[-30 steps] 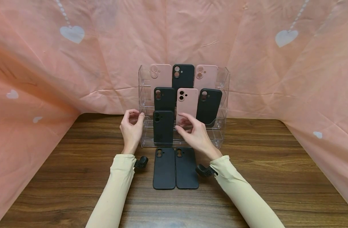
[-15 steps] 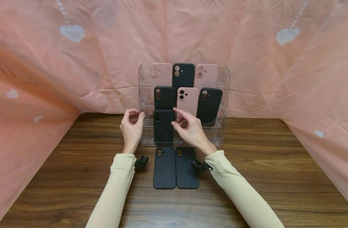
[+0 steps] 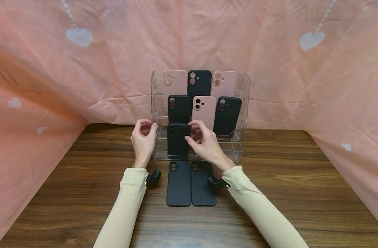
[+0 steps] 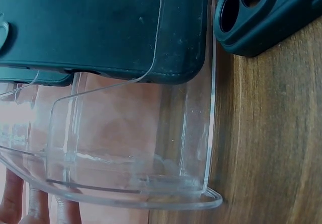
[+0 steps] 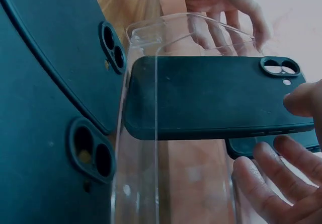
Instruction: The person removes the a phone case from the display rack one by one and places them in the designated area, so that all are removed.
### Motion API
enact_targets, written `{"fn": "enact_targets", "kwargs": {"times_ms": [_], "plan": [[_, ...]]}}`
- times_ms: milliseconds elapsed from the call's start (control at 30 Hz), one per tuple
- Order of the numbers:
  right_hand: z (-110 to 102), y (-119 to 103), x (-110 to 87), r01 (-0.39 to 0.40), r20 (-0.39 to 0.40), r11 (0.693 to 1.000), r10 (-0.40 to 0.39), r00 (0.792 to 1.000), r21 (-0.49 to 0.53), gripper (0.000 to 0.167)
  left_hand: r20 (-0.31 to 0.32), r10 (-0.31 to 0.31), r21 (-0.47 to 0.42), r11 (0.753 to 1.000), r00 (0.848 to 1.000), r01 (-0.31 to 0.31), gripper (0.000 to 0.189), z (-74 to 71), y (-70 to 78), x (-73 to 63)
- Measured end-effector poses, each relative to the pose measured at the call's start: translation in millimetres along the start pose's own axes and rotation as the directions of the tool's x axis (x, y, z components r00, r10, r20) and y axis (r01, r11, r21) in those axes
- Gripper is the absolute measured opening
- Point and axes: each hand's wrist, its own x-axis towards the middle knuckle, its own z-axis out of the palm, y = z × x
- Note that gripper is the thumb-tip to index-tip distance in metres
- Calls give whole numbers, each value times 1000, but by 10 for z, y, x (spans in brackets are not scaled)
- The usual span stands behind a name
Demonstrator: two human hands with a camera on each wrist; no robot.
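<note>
Head view: left hand (image 3: 143, 140) grips the clear rack (image 3: 161, 152) by its left edge, right hand (image 3: 207, 144) has fingers pinching the upper right edge of the black case (image 3: 178, 142) in the rack's bottom tier. Lots of room at that tier's right.

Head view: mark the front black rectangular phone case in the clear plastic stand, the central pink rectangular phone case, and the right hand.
Front black rectangular phone case (image 3: 177, 141): head view, back panel.
Central pink rectangular phone case (image 3: 204, 113): head view, back panel below the camera cutouts.
Right hand (image 3: 207, 144): head view, back of the hand.
</note>
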Motion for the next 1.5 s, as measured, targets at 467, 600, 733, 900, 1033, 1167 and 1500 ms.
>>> {"fn": "enact_targets", "kwargs": {"times_ms": [467, 600, 733, 900, 1033, 1167, 1500], "plan": [[146, 57, -48, -44, 14, 955, 42, 999, 294, 48, -4, 8, 3, 1000, 1000, -8, 19, 9, -6, 1], [158, 92, -40, -96, -11, 923, 108, 994, 372, 47, -6, 8, 8, 1000, 1000, -8, 19, 13, -14, -2], [141, 118, -30, -102, -51, 898, 137, 989, 427, 47, -9, 12, 7, 1000, 1000, -12, 19, 16, -9, -7], [82, 129, -9, -91, -102, 891, 152, 983, 445, 49, -11, 12, 3, 1000, 1000, -12, 19, 16, -5, -8], [24, 126, 10, -94, -142, 888, 175, 974, 450, 51, -10, 8, 3, 1000, 1000, -8, 19, 15, -10, -7], [-47, 87, 15, -102, -155, 860, 205, 966, 500, 52, -11, 3, 7, 1000, 1000, -3, 19, 16, -16, -4], [-190, 48, -40, -189, -84, 824, 274, 958, 535, 54, -21, 4, 25, 1000, 1000, -4, 18, 17, -2, 10]]}}
